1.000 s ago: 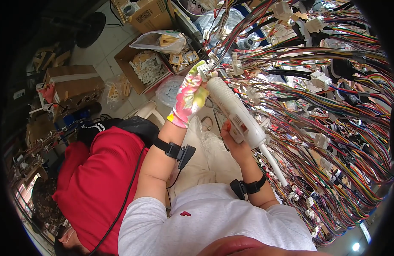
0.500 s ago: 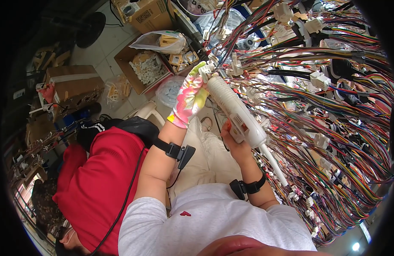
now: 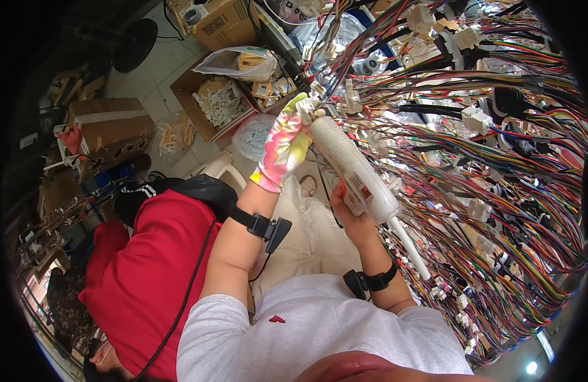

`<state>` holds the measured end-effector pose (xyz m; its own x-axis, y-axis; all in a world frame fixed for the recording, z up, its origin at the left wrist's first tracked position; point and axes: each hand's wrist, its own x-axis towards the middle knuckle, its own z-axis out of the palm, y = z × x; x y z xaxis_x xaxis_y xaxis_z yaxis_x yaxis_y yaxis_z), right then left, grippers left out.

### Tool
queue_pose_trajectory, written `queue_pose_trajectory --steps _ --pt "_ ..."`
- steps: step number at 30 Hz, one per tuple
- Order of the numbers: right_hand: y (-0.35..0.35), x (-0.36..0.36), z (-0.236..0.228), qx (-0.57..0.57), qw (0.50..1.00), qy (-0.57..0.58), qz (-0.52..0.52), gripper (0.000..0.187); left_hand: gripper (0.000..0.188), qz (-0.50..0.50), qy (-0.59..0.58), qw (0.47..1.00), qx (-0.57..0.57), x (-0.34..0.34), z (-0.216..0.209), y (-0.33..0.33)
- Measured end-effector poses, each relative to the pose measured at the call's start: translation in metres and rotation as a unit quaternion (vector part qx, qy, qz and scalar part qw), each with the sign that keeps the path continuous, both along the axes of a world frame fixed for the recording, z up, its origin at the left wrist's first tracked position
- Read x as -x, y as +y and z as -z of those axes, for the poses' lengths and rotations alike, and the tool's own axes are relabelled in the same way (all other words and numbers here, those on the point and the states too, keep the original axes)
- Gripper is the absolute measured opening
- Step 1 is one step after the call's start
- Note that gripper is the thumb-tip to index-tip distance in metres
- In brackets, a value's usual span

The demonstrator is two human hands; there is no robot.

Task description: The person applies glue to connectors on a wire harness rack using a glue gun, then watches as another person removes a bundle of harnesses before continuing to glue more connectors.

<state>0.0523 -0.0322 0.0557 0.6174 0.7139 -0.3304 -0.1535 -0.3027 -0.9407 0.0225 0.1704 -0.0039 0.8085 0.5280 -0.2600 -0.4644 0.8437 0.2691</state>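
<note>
My right hand [image 3: 348, 213] grips the handle of a white glue gun [image 3: 354, 169], its nozzle pointing up toward a small white connector [image 3: 306, 106]. My left hand [image 3: 282, 148], in a pink and yellow patterned glove, pinches that connector at the gun's tip. A white glue stick [image 3: 410, 247] juts from the gun's back end. Both wrists carry black strapped bands. Bundles of coloured wires with white plugs [image 3: 485, 146] hang all round the right side.
A person in a red top [image 3: 144, 274] sits low at my left. Open cardboard boxes [image 3: 211, 105] with small white parts, a plastic bag [image 3: 240, 62] and a black fan [image 3: 133, 43] stand on the floor beyond. Wire harnesses crowd the right.
</note>
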Motion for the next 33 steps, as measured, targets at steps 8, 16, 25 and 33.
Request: queue_pose_trajectory --steps 8,16,25,33 --pt "-0.002 -0.001 -0.004 0.050 0.998 -0.018 -0.035 0.025 0.039 0.006 0.002 1.000 0.004 0.001 0.001 0.001" --pt "-0.020 -0.001 0.022 0.021 0.989 0.147 -0.027 0.035 0.040 0.019 0.000 1.000 0.001 0.002 -0.002 0.001" --pt "-0.015 -0.002 0.018 0.044 0.996 0.061 -0.057 0.033 0.045 0.024 0.028 0.999 -0.031 0.003 -0.003 0.002" --pt "-0.006 -0.003 -0.001 0.028 0.999 -0.026 -0.033 0.029 0.045 0.056 0.029 0.998 -0.010 0.008 -0.001 0.003"
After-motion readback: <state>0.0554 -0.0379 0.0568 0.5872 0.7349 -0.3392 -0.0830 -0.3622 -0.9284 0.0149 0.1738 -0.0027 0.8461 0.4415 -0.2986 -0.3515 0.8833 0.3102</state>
